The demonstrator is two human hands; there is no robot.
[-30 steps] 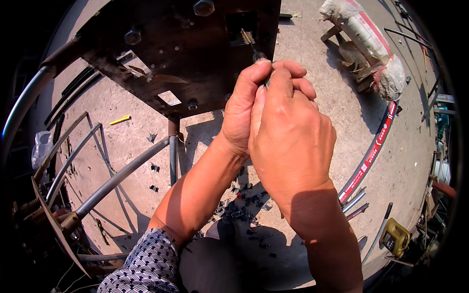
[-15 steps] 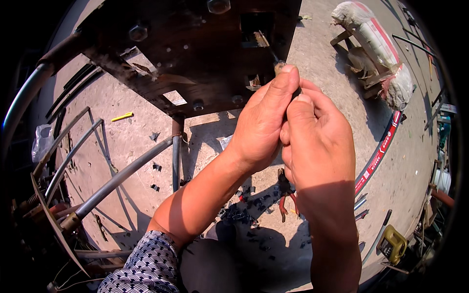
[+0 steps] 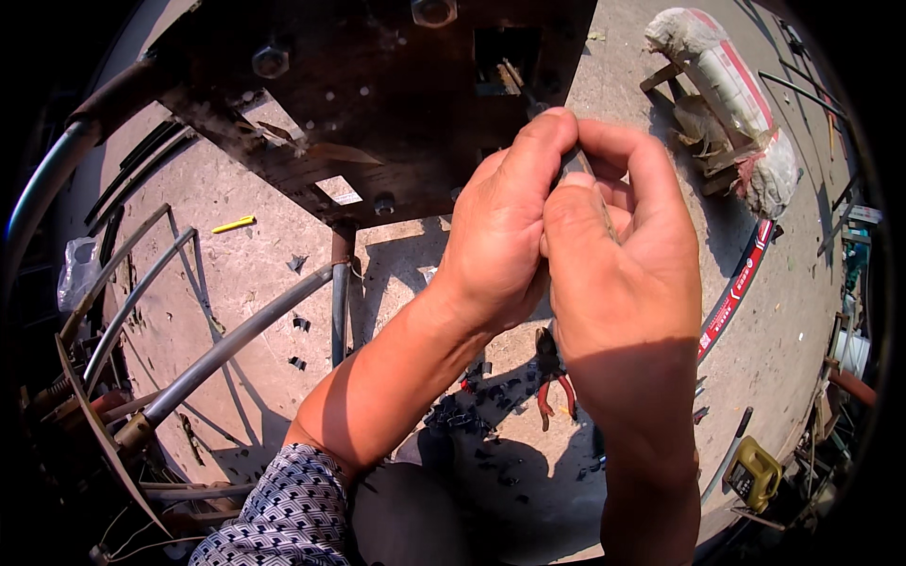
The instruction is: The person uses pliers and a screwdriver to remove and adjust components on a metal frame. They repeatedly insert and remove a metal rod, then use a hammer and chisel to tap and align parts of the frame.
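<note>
A thin-shafted screwdriver runs up between my hands, its tip at a square opening in a dark, bolted metal plate. My left hand wraps around its upper part, thumb pointing up along it. Below and to the right, my right hand holds the lower handle between thumb and curled fingers. My palms and fingers hide most of the handle. On the ground beneath my hands lie pliers with red handles, among scattered black scraps.
A padded white bundle on a small stand is at the upper right, with a red-and-black strip below it. Bent metal tubes reach in from the left. A yellow marker lies on the concrete. A yellow-brown jug stands lower right.
My right hand has shifted its grip, its index finger rising and arching away from the thumb, baring more of the handle. My left hand has stayed nearly in place.
</note>
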